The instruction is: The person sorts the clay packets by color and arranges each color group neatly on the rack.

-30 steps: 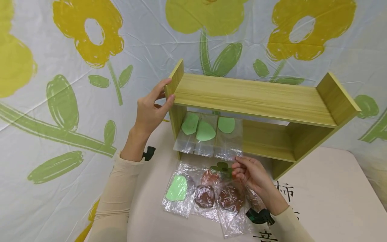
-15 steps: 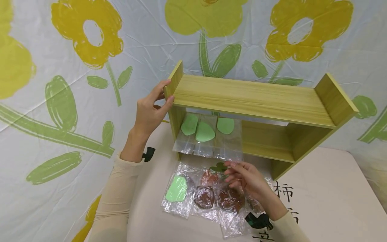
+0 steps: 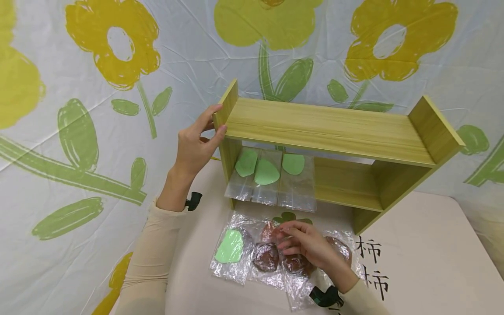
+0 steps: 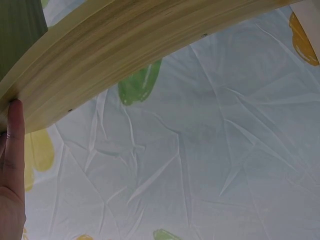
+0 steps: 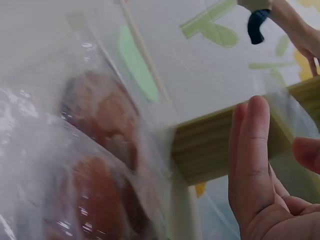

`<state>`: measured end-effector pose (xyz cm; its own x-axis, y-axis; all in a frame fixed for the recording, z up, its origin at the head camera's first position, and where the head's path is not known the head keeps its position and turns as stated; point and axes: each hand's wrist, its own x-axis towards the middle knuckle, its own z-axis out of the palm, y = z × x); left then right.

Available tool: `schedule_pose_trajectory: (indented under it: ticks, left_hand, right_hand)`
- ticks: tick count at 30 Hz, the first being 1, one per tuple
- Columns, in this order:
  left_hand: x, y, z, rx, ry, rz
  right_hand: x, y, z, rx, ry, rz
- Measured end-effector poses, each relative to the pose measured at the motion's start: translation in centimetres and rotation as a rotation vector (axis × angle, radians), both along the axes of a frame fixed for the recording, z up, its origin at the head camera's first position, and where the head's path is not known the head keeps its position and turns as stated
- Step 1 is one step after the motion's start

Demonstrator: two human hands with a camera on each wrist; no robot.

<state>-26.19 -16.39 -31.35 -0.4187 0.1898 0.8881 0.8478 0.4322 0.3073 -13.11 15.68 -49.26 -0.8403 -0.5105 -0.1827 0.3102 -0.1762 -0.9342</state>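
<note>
Left of centre, our left hand (image 3: 195,142) gripped a wood-grained, yellow-green rectangular shelf (image 3: 330,124), lower centre, our right hand (image 3: 307,243) hung relaxed above crinkled, clear plastic bags (image 3: 268,278)

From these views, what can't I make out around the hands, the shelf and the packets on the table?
- Head view: part of the brown-filled packet is hidden under the right hand.
- Right wrist view: blur and glare on the wrapping leave the contents of the nearest packets without clear detail.
- Left wrist view: the left edge cuts off most of the left hand, so its full hold on the shelf doesn't show.
</note>
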Motion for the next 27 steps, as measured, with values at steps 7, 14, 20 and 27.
schedule_pose_trajectory:
  ticks: [7,14,20,27]
  left_hand:
    - [0.1,-0.1,0.1,-0.007,0.006,0.008]
    - [0.2,0.0,0.1,-0.006,0.007,0.001]
    - [0.2,0.0,0.0,-0.004,0.008,-0.003]
    - [0.3,0.0,0.1,-0.011,0.001,-0.003]
  right_hand:
    - [0.3,-1.9,-1.8,0.03,-0.072,0.009]
    - [0.1,-3.7,-3.1,0.024,-0.115,-0.003]
    - [-0.4,-4.5,-3.9,0.015,-0.15,-0.002]
    - [-0.8,-5.3,-4.3,0.018,-0.18,-0.017]
